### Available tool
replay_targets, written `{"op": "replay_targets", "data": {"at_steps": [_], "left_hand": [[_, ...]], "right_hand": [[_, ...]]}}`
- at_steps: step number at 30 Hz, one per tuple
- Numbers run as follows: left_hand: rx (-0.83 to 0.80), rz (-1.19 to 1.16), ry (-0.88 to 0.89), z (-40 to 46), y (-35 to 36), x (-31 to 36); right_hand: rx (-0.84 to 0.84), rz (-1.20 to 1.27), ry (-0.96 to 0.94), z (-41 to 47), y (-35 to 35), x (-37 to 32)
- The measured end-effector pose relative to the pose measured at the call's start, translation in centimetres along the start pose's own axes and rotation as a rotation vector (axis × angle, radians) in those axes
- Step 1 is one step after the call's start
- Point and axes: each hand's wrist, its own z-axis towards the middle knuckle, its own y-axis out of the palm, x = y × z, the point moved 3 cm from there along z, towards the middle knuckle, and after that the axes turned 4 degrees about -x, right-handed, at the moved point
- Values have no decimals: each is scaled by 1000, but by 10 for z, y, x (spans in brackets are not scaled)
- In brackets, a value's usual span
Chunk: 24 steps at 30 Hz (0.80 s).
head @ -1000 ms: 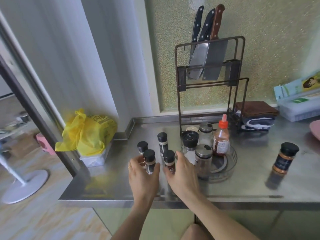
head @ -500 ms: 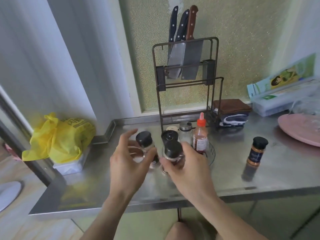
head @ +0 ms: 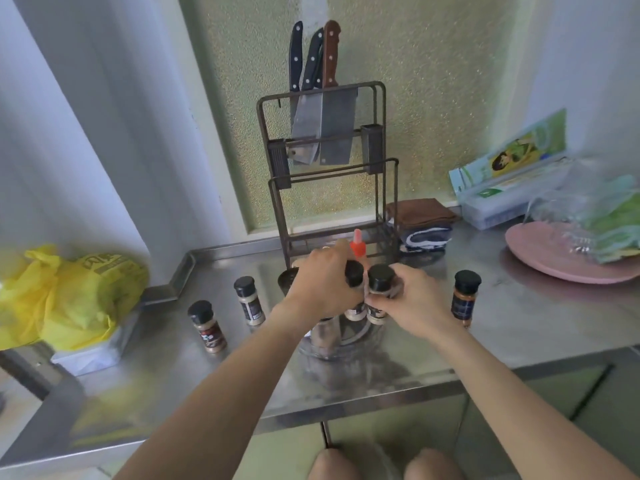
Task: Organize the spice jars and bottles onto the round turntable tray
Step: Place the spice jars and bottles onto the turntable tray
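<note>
Turntable tray (head: 341, 353) and its far jars mostly behind both hands; plate (head: 540, 258) cut by right edge.

Both bare forearms reach forward and converge at the middle. The left hand (head: 323, 289) is curled, knuckles up, its fingers wrapped around a small black-capped glass spice jar (head: 354, 292). Just beside it, the right hand (head: 414, 303) grips a second black-capped glass spice jar (head: 378, 292).

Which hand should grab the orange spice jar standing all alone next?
Probably the right hand. The orange spice jar stands on the counter just beside it, on its outer side. The left hand would have to cross over the turntable tray. Both hands hold jars now.
</note>
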Motion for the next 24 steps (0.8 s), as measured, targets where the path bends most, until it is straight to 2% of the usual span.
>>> {"op": "replay_targets", "data": {"at_steps": [3,8,15,20,24], "left_hand": [[-104,113,17,2,11,-1],[-205,168,59,-3,23,-6],[-402,318,-2,-4,23,-13],[-404,434,43,-9,23,-26],[-388,470,65,-14,22,-36]], "right_hand": [[-24,-25,9,5,9,8],[-68,-25,-11,9,18,9],[-159,-85,-40,3,35,15],[-220,-13,-34,-10,56,18],[-186,29,-63,-20,71,18]]}}
